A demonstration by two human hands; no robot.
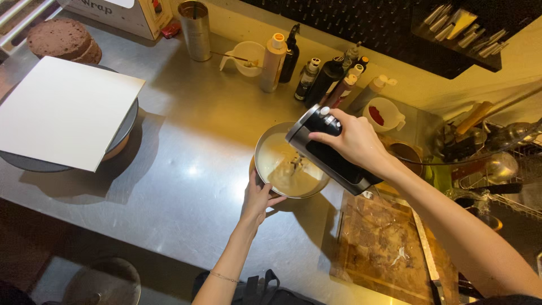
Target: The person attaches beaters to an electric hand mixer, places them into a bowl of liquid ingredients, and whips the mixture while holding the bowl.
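A metal mixing bowl (265,148) with pale batter stands on the steel counter (192,186). My left hand (257,199) grips its near rim. My right hand (353,140) holds a black hand mixer (333,161) tilted over the bowl, its beaters (294,166) down in the batter.
A white square board (62,110) lies on a turntable at the left, with a brown cake layer (63,39) behind it. Several bottles (324,79), a metal cup (195,22) and small white cups line the back. A wooden cutting board (384,248) with a long knife (426,254) lies at the right.
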